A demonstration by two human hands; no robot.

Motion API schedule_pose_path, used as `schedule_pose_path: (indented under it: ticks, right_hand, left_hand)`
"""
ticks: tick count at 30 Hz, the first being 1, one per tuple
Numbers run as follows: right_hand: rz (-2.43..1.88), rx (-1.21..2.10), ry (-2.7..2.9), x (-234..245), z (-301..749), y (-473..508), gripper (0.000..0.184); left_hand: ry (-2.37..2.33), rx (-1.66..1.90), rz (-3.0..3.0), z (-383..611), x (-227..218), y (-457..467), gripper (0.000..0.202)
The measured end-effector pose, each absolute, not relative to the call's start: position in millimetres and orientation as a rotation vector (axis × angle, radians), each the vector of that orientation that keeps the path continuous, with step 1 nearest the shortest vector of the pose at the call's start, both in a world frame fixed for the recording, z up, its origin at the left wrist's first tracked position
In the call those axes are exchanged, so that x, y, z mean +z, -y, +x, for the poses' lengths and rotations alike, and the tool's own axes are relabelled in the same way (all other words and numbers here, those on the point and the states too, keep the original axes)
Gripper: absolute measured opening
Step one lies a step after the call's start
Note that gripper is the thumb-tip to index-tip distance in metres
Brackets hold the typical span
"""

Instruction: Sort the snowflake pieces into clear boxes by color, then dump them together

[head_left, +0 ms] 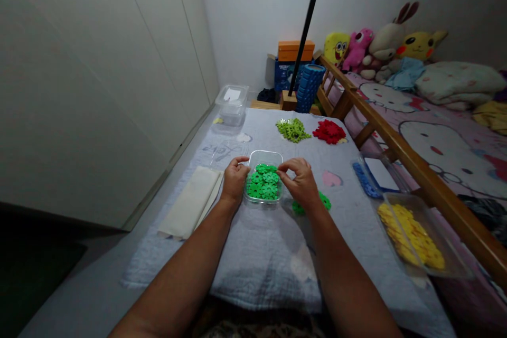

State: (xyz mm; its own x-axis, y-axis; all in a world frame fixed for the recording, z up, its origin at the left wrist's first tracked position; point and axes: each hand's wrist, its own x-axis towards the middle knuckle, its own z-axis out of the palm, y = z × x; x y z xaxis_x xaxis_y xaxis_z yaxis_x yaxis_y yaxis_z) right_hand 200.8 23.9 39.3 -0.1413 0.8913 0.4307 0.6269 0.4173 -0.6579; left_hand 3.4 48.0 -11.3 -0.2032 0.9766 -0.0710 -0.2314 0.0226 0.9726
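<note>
A clear plastic container [265, 155] stands on the cloth-covered table in front of me, holding several bright green snowflake-shaped plastic pieces [263, 182]. My left hand [235, 178] grips its left side, thumb and fingers at the rim. At the right rim, the fingers of my right hand [299, 177] are pinched together; whether they hold a green piece or the rim, I cannot tell. More green snowflake pieces [325, 201] lie on the cloth, partly hidden under my right wrist.
Lime-green pieces [293, 130] and red pieces [329, 131] lie in piles farther back. Containers with blue pieces [366, 179] and yellow pieces [412, 237] stand at the right, beside the wooden bed rail [396, 148]. A folded beige cloth [190, 203] and stacked clear containers [232, 103] are at the left.
</note>
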Motion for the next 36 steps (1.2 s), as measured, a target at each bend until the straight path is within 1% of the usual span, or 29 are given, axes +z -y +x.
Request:
schedule_pose_path:
  ticks: [5, 9, 14, 18, 21, 24, 27, 32, 34, 36]
  right_hand:
    - [-1.383, 0.336, 1.981, 29.6, 189.5, -24.0, 0.008]
    - [-1.412, 0.296, 1.984, 21.5, 183.4, -25.5, 0.008]
    - [-1.431, 0.269, 1.950, 13.6, 182.3, -27.9, 0.011]
    - [-1.453, 0.267, 1.859, 15.1, 202.5, -35.4, 0.017]
    - [-1.517, 0.268, 1.761, 19.4, 229.8, -42.9, 0.018]
    - [-1.678, 0.293, 1.742, 21.5, 255.3, -46.5, 0.016]
    - [-1.863, 0.374, 1.887, 20.6, 268.3, -43.9, 0.012]
    - [-1.961, 0.470, 2.185, 19.2, 263.5, -35.1, 0.026]
    - [-1.987, 0.462, 2.219, 18.8, 259.7, -33.6, 0.026]
    - [-1.977, 0.457, 2.234, 17.9, 257.9, -33.6, 0.021]
  left_hand:
    - [-1.190, 1.431, 0.887, 4.0, -9.0, -46.8, 0.039]
    - [-1.186, 1.434, 0.885, 4.0, -8.2, -46.2, 0.039]
    - [-1.178, 1.437, 0.891, 3.1, -11.3, -47.6, 0.039]
    - [-1.198, 1.432, 0.908, 2.5, -12.9, -48.4, 0.039]
    - [-1.209, 1.428, 0.909, 2.3, -13.2, -48.4, 0.040]
    - [-1.211, 1.430, 0.907, 2.6, -12.8, -48.3, 0.040]
    - [-1.212, 1.433, 0.904, 3.1, -11.0, -47.5, 0.039]
    - [-1.220, 1.430, 0.897, 3.9, -7.9, -46.2, 0.038]
    - [-1.216, 1.432, 0.900, 3.8, -8.3, -46.4, 0.038]
    - [-1.215, 1.432, 0.906, 3.5, -9.4, -46.9, 0.038]
